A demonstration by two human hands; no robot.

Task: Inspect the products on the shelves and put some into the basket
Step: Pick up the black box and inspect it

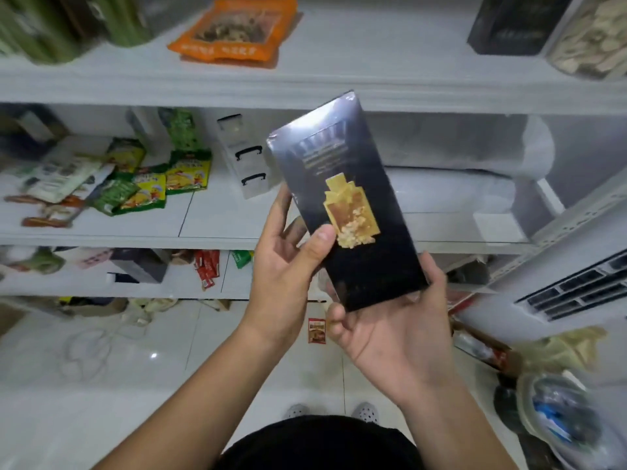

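While tilted, black box (349, 205) | left hand (288, 266) grip mid-edge | right hand (390, 334) grip bottom

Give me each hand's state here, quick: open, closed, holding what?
Left hand: closed on the black box, thumb across its front.
Right hand: closed on the same box's lower end, cupping it from below.
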